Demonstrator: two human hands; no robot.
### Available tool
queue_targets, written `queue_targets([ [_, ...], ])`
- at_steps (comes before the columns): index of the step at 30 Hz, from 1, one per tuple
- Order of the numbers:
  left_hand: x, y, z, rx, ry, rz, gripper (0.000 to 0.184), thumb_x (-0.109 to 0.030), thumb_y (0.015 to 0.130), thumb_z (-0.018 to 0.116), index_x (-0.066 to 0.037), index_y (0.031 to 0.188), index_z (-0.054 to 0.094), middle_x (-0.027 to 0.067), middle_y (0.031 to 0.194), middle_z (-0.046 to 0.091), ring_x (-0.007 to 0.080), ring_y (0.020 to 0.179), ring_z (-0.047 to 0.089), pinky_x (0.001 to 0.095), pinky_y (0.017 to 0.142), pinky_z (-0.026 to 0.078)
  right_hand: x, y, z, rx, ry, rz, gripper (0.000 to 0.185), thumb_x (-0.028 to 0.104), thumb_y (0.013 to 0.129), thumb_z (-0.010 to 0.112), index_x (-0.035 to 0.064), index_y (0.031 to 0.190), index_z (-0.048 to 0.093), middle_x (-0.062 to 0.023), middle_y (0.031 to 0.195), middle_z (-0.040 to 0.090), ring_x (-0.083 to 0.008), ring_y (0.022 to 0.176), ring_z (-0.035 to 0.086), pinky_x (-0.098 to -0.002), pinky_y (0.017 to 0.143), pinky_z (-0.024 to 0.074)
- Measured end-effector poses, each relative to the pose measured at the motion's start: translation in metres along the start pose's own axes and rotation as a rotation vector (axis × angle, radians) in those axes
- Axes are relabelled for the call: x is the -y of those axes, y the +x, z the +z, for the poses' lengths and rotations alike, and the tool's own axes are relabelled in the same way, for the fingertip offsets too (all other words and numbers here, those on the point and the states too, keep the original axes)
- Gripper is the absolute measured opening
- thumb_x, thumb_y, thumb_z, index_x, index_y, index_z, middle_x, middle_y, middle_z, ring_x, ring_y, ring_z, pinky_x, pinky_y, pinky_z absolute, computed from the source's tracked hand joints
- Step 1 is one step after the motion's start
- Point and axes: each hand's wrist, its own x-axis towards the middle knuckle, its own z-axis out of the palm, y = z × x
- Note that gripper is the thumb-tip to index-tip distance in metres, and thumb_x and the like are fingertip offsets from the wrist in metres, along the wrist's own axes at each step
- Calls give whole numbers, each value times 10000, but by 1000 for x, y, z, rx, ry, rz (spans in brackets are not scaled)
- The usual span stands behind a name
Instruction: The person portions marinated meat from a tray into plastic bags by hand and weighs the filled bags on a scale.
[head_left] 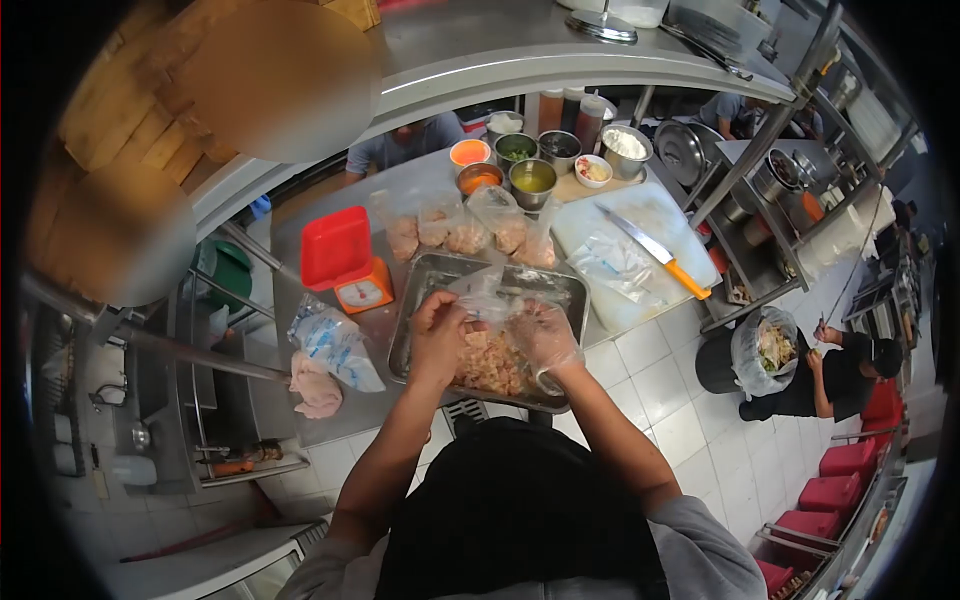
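Observation:
My left hand point(440, 338), bare, pinches the edge of a clear plastic bag point(482, 292) above a metal tray. My right hand point(546, 340) wears a thin clear glove, and its curled fingers grip the other side of the same bag; the fingertips are partly blurred by the plastic. Beneath both hands, the metal tray point(402, 345) holds chopped pale raw meat point(492, 365). Along the tray's far side stand several filled plastic bags point(466, 236) of similar meat.
Left of the tray is a red kitchen scale point(362, 285), with a pack of plastic bags point(335, 345) and a pink cloth point(316, 384). To the right, a knife point(655, 250) lies on a white cutting board point(590, 215). Sauce bowls point(531, 180) stand behind. A person point(830, 375) works at far right.

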Motion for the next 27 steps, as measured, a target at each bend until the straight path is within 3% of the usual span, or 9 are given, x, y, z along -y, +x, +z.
queue_targets([
  [4, -15, 1, 0, -179, -203, -7, 65, 2, 934, 599, -34, 983, 578, 51, 903, 648, 111, 764, 627, 268, 621, 494, -11, 6, -15, -132, -31, -42, 91, 109, 925, 676, 42, 964, 629, 1, 846, 629, -82, 735, 569, -257, 646, 468],
  [6, -2, 10, -18, -156, 203, 261, 81, 24, 913, 603, -38, 957, 575, 31, 872, 626, 90, 758, 603, 252, 619, 462, 16, -5, -17, -157, -277, -213, 111, 117, 929, 676, 46, 997, 624, 2, 855, 636, -79, 741, 579, -253, 656, 479],
  [7, -2, 12, -21, -137, 408, 390, 91, 35, 902, 605, -41, 944, 574, 21, 857, 615, 80, 755, 591, 244, 618, 446, 30, -8, -10, -131, -204, -168, 285, 236, 921, 699, 15, 1087, 633, -117, 923, 707, -200, 853, 658, -337, 815, 516],
  [11, -5, -1, -3, -47, 621, 439, 120, 64, 850, 624, -36, 892, 572, -1, 815, 577, 72, 728, 548, 259, 638, 444, 52, -17, 14, -165, -912, -692, 390, 264, 779, 799, 46, 1046, 618, -185, 1102, 679, -388, 959, 667, -463, 869, 518],
  [16, -29, -16, 22, 25, 920, 563, 140, 74, 805, 616, -20, 887, 554, 29, 809, 569, 111, 730, 553, 290, 659, 463, 55, -5, 2, 6, -719, -402, 336, 225, 773, 765, 50, 1013, 608, -222, 993, 660, -418, 945, 637, -473, 919, 468],
  [17, -37, -20, 27, 58, 1093, 641, 137, 77, 814, 604, -23, 890, 550, 32, 822, 575, 116, 738, 565, 286, 666, 468, 69, -13, -1, 9, -660, -148, 316, 210, 783, 769, 28, 959, 580, -220, 885, 624, -441, 865, 609, -472, 771, 491],
  [21, -24, -20, 15, 50, 1339, 532, 143, 33, 844, 633, -25, 917, 524, 48, 823, 577, 144, 713, 597, 337, 636, 479, 57, -13, -18, -70, -766, -488, 322, 200, 797, 747, 38, 1013, 571, -235, 890, 619, -447, 885, 608, -493, 780, 484],
  [24, 3, 1, -34, -43, 727, 44, 154, 24, 871, 635, -43, 948, 519, 55, 831, 575, 164, 718, 612, 350, 615, 483, 39, -11, -21, -190, -950, -577, 257, 184, 819, 703, 35, 1009, 613, -236, 882, 647, -448, 870, 632, -506, 775, 507],
  [27, 2, -8, -28, -148, 296, 98, 182, 37, 865, 631, -60, 973, 521, 59, 824, 573, 157, 646, 586, 317, 562, 475, 12, 4, -11, 51, -1166, -125, 358, 241, 815, 685, 39, 1109, 655, -238, 1014, 690, -438, 955, 662, -504, 885, 524],
])
